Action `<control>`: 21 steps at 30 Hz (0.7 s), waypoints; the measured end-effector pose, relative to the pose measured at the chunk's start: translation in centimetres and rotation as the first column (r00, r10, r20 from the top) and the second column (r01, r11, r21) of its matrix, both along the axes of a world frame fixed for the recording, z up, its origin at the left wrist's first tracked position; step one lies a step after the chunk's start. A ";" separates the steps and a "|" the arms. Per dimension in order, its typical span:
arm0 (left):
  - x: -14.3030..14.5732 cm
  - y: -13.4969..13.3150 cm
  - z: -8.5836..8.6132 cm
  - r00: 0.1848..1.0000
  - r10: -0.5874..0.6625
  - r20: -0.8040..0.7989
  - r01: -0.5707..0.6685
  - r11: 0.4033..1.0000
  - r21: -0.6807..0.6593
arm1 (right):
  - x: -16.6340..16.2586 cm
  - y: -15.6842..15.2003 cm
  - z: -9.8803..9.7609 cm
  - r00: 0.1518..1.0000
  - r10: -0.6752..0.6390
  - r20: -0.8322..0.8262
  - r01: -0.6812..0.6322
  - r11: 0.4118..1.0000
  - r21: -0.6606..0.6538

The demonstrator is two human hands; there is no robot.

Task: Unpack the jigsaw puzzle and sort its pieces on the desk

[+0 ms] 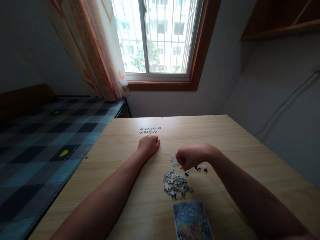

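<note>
My left hand (148,146) rests curled on the table, just in front of two short rows of small jigsaw pieces (150,128). Its fingers are closed, and whatever may be inside them is hidden. My right hand (190,156) is bent inward and closed above several scattered jigsaw pieces (175,164); its fingertips point down and what they hold, if anything, does not show. Dark blue and white jigsaw pieces (201,168) lie by its wrist. Nearer to me is a heap of mixed jigsaw pieces (175,183).
A blue picture box (192,220) lettered "BLUCY" lies at the near edge of the view, on the wooden table (120,206). Left of the table stands a bed with a checked cover (50,143). A window (165,40) and curtain (92,50) are behind.
</note>
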State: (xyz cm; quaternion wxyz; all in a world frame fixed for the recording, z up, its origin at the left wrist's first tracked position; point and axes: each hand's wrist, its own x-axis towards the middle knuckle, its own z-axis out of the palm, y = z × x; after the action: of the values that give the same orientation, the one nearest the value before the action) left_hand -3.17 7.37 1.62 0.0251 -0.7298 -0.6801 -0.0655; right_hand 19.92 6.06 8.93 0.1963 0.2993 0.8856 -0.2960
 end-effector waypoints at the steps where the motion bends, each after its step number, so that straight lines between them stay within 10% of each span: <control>1: 0.0 0.0 -0.1 1.000 -0.001 -0.001 0.001 1.000 0.002 | -0.1 0.0 -0.1 1.000 -0.003 0.010 0.003 1.000 -0.007; 21: 0.3 -0.1 0.2 1.000 0.010 0.027 -0.009 1.000 -0.013 | -2.4 -3.2 0.2 0.986 0.158 -0.062 -0.145 0.975 0.170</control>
State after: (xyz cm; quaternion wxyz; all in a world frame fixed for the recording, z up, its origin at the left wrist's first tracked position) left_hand -2.82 7.30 1.83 0.0116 -0.7257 -0.6842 -0.0706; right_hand 17.52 2.89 9.15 0.1597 0.2347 0.9340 -0.2170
